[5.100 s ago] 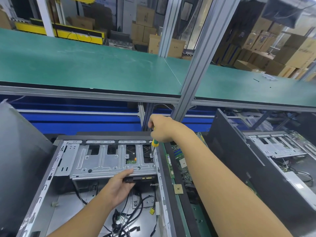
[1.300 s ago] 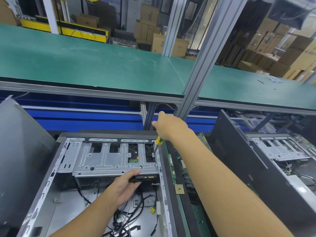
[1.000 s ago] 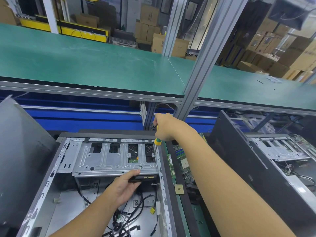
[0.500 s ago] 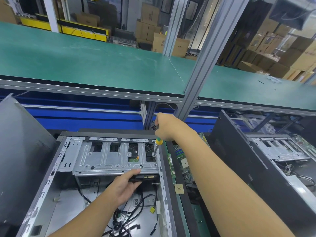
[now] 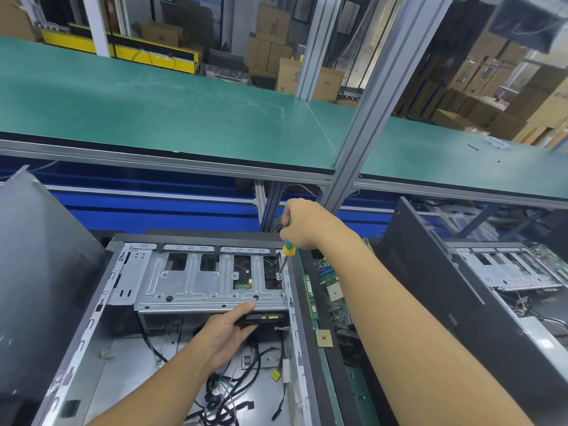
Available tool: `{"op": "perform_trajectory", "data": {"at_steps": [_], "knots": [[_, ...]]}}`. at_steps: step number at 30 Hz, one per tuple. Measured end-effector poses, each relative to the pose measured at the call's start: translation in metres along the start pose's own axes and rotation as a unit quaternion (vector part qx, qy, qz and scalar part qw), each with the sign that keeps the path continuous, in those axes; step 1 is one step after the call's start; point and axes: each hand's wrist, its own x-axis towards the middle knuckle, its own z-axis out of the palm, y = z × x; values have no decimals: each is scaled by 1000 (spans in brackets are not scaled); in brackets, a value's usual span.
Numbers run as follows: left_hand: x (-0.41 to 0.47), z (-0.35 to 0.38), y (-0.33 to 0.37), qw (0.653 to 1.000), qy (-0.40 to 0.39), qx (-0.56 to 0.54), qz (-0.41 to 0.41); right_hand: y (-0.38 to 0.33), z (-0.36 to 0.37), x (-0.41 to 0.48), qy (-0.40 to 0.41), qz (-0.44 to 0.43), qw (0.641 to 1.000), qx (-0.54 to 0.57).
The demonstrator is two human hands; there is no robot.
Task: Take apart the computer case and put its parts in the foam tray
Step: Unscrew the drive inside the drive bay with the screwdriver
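Right hand point(image 5: 307, 224) wrapped round the screwdriver point(image 5: 288, 250), tip on a screw point(image 5: 279, 276) at 3 o'clock on the cage point(image 5: 196, 284), left hand point(image 5: 227, 336) holding the drive point(image 5: 264, 318) at 6 o'clock.

- The right grip point(image 5: 302, 224) holds a green-and-yellow screwdriver point(image 5: 289, 249), tip on a screw point(image 5: 279, 276) at the drive cage's point(image 5: 199, 281) right end.
- The left grip point(image 5: 227, 333) clasps the black drive point(image 5: 264, 318) under the cage's front edge, thumb on top.
- Loose cables point(image 5: 227, 398) lie on the computer case point(image 5: 297, 355) floor.
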Motion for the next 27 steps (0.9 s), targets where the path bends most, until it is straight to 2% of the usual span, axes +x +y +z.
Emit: {"op": "perform_trajectory", "data": {"at_steps": [27], "knots": [[0, 7, 2, 1000, 14, -17, -5, 7, 2, 5, -21, 14, 1000, 16]]}}
